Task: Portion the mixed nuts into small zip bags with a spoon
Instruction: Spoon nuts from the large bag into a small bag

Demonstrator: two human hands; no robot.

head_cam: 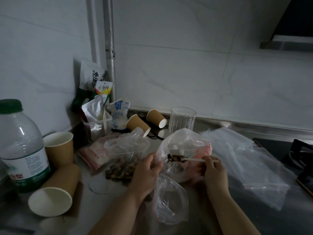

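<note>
While the kitchen is dim, a grey countertop point(220, 192) fills the lower view, backed by pale marbled wall tiles. A sheet-like stack of clear empty zip bags point(250, 160) lies spread on the right, beside a dark stove point(301, 158) at the edge. At far left stands a large clear plastic bottle point(22, 146) with a green cap. Next to it one brown paper cup point(59, 148) stands upright and another paper cup point(55, 192) lies on its side, mouth toward the viewer. Snack packets point(94, 85) lean in the back corner, near two more tipped cups point(145, 122) and a clear ribbed glass point(183, 119).

In the centre, a crumpled clear plastic bag point(183, 145) holds mixed nuts point(175, 158), visible as a dark cluster at its opening. The left hand point(147, 173) grips the bag's left edge, fingers curled round the plastic. The right hand point(213, 170) pinches the thin white handle of a spoon point(199, 160), whose bowl end reaches into the nuts. Left of the hands, a filled bag of nuts point(122, 168) lies flat on the counter, touching a pack of red-edged zip bags point(94, 155). Another loose clear bag point(169, 199) sits between the forearms.
</note>
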